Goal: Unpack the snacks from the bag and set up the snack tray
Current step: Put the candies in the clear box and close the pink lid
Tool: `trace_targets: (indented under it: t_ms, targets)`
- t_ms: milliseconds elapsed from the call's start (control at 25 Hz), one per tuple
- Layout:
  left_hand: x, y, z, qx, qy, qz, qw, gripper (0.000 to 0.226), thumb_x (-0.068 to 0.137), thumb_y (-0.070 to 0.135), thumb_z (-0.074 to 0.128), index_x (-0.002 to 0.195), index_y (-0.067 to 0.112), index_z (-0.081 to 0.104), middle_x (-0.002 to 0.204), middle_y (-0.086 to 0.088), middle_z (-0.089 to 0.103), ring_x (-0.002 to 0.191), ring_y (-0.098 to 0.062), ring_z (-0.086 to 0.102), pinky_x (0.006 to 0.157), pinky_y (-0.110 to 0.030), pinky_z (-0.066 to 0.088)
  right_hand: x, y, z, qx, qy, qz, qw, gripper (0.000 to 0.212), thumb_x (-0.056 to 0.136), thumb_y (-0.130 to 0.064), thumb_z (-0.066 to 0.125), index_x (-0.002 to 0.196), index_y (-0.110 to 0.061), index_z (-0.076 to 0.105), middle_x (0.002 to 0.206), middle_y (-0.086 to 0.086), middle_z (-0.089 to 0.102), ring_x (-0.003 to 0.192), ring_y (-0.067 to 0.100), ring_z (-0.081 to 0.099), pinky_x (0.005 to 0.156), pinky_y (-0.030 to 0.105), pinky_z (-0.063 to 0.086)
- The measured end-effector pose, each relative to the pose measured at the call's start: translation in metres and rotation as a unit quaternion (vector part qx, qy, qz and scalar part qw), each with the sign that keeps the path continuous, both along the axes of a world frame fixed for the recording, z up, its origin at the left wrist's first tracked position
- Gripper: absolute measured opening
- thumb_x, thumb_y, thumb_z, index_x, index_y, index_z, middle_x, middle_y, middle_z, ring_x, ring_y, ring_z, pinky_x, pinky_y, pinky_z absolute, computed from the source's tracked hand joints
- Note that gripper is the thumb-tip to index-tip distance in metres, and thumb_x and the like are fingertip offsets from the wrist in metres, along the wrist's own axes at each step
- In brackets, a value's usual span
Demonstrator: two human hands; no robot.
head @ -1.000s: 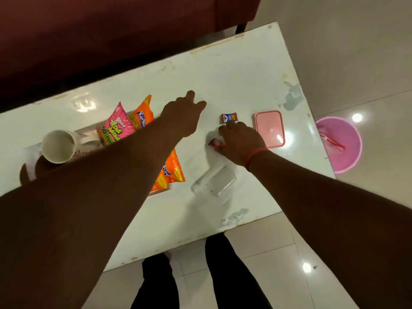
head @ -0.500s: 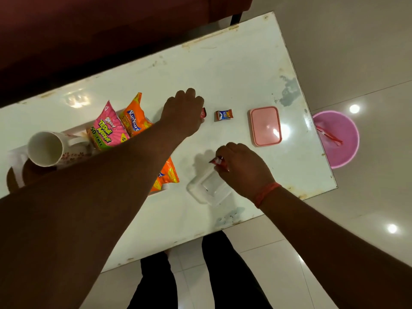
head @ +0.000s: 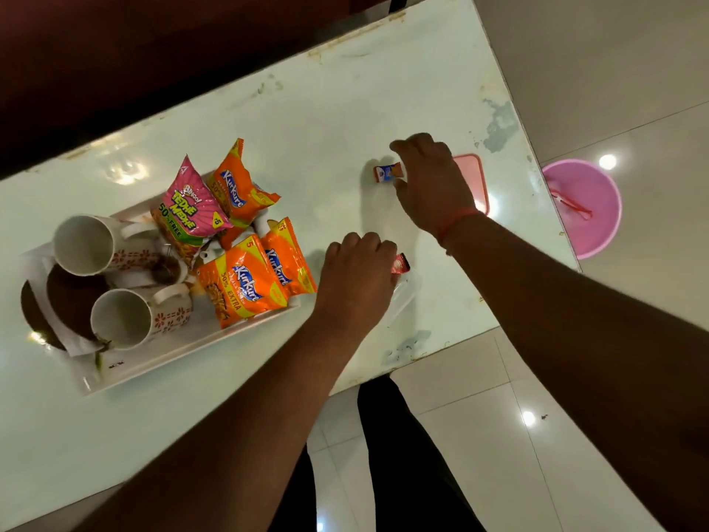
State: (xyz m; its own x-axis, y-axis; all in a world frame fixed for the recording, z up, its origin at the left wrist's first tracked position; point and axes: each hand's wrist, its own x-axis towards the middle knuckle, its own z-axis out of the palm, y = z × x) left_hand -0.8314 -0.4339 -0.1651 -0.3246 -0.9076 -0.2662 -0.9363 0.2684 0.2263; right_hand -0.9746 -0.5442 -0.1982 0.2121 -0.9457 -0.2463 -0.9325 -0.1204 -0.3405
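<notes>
Two hands work over the pale counter (head: 345,109). The left hand (head: 355,278) is curled into a closed fist with a small red sachet (head: 400,263) sticking out at its fingertips, just above a clear plastic container (head: 406,291) that it partly hides. The right hand (head: 433,186), a red thread on its wrist, reaches farther out with thumb and fingers parted around a small orange and blue sachet (head: 388,172) lying on the counter; the fingertips are right at the packet, but whether they already pinch it I cannot tell. Under that hand lies a pink lid (head: 475,174), mostly covered.

Well to the left stands the white tray (head: 192,343). It carries two white mugs (head: 119,320) with red flower prints lying on their sides, a pink snack packet (head: 190,215) and three orange Kurkure packets (head: 245,286) heaped against one another toward the tray's right end. Beyond the counter's right edge, a pink bucket (head: 591,224) sits on the tiled floor (head: 498,435).
</notes>
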Motion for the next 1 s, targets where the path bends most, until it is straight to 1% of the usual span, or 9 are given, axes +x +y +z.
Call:
trace_targets:
  t_ms: [80, 160, 280, 400, 560, 720, 800, 920, 1000]
  targets:
    - [-0.006, 0.011, -0.006, -0.008, -0.014, -0.003, 1.0, 0.032, 0.084, 0.039, 0.071, 0.105, 0.018, 0.063, 0.104, -0.006, 0.06, 0.094, -0.024, 0.057, 0.079, -0.039, 0.047, 0.008, -0.015, -0.013, 0.019, 0.059, 0.076, 0.995, 0.05, 0.095, -0.018, 0.055, 0.144, -0.01, 0.044, 0.142, 0.013, 0.044, 0.122, 0.037, 0.045, 0.097, 0.049, 0.047]
    - [-0.008, 0.014, -0.009, -0.016, -0.009, 0.022, 1.0, 0.04, 0.079, 0.038, 0.077, 0.109, 0.016, 0.063, 0.109, -0.009, 0.06, 0.096, -0.025, 0.057, 0.079, -0.038, 0.051, 0.009, -0.017, -0.022, -0.005, 0.101, 0.116, 0.988, 0.04, 0.095, -0.017, 0.055, 0.133, -0.007, 0.051, 0.133, 0.016, 0.048, 0.115, 0.039, 0.048, 0.089, 0.049, 0.049]
    - [-0.003, 0.01, -0.007, -0.021, 0.074, 0.117, 0.99, 0.045, 0.078, 0.032, 0.079, 0.118, 0.016, 0.062, 0.117, -0.012, 0.06, 0.104, -0.024, 0.058, 0.081, -0.033, 0.054, 0.008, -0.003, -0.025, -0.047, 0.131, 0.134, 0.981, 0.029, 0.093, -0.013, 0.056, 0.121, -0.007, 0.054, 0.118, 0.016, 0.057, 0.102, 0.037, 0.055, 0.077, 0.044, 0.048]
    - [0.007, 0.0, -0.004, 0.004, 0.165, 0.221, 0.961, 0.04, 0.086, 0.025, 0.073, 0.122, 0.016, 0.059, 0.125, -0.01, 0.054, 0.112, -0.023, 0.056, 0.084, -0.03, 0.054, 0.003, 0.019, -0.019, -0.035, 0.092, 0.08, 0.992, 0.027, 0.095, -0.021, 0.053, 0.117, -0.007, 0.057, 0.112, 0.014, 0.061, 0.099, 0.033, 0.056, 0.076, 0.042, 0.047]
    - [0.015, -0.009, -0.002, 0.023, 0.24, 0.28, 0.929, 0.033, 0.091, 0.016, 0.065, 0.123, 0.014, 0.058, 0.128, -0.009, 0.051, 0.109, -0.023, 0.061, 0.086, -0.033, 0.057, -0.004, 0.065, 0.011, -0.02, -0.039, -0.044, 0.998, 0.021, 0.094, -0.024, 0.059, 0.107, -0.009, 0.062, 0.103, 0.01, 0.062, 0.095, 0.027, 0.056, 0.08, 0.039, 0.049]
    - [0.016, -0.011, -0.001, 0.031, 0.265, 0.301, 0.916, 0.031, 0.092, 0.011, 0.062, 0.122, 0.012, 0.057, 0.129, -0.009, 0.05, 0.106, -0.019, 0.062, 0.083, -0.028, 0.056, -0.005, 0.12, 0.039, 0.011, -0.045, 0.06, 0.997, 0.026, 0.09, -0.026, 0.067, 0.11, -0.01, 0.066, 0.101, 0.008, 0.063, 0.089, 0.027, 0.056, 0.078, 0.043, 0.051]
    - [0.014, -0.008, -0.002, 0.037, 0.265, 0.298, 0.916, 0.03, 0.092, 0.01, 0.062, 0.121, 0.011, 0.057, 0.128, -0.009, 0.05, 0.105, -0.02, 0.063, 0.083, -0.03, 0.057, -0.013, 0.128, 0.041, 0.016, -0.038, 0.068, 0.997, 0.035, 0.087, -0.032, 0.07, 0.115, -0.012, 0.065, 0.107, 0.008, 0.063, 0.094, 0.027, 0.057, 0.082, 0.042, 0.051]
    - [0.012, -0.005, -0.002, 0.036, 0.273, 0.282, 0.919, 0.028, 0.092, 0.008, 0.06, 0.12, 0.01, 0.057, 0.125, -0.009, 0.051, 0.101, -0.02, 0.063, 0.082, -0.032, 0.056, -0.038, 0.102, 0.03, -0.034, -0.059, -0.065, 0.996, 0.046, 0.089, -0.037, 0.068, 0.125, -0.011, 0.059, 0.122, 0.013, 0.057, 0.108, 0.031, 0.054, 0.092, 0.04, 0.047]
    - [0.012, -0.007, -0.001, 0.036, 0.281, 0.285, 0.916, 0.028, 0.092, 0.006, 0.058, 0.12, 0.01, 0.057, 0.124, -0.009, 0.051, 0.1, -0.02, 0.064, 0.082, -0.029, 0.054, -0.058, 0.068, 0.015, -0.034, 0.003, -0.153, 0.988, 0.06, 0.088, -0.043, 0.066, 0.135, -0.009, 0.05, 0.134, 0.019, 0.047, 0.116, 0.039, 0.049, 0.093, 0.045, 0.045]
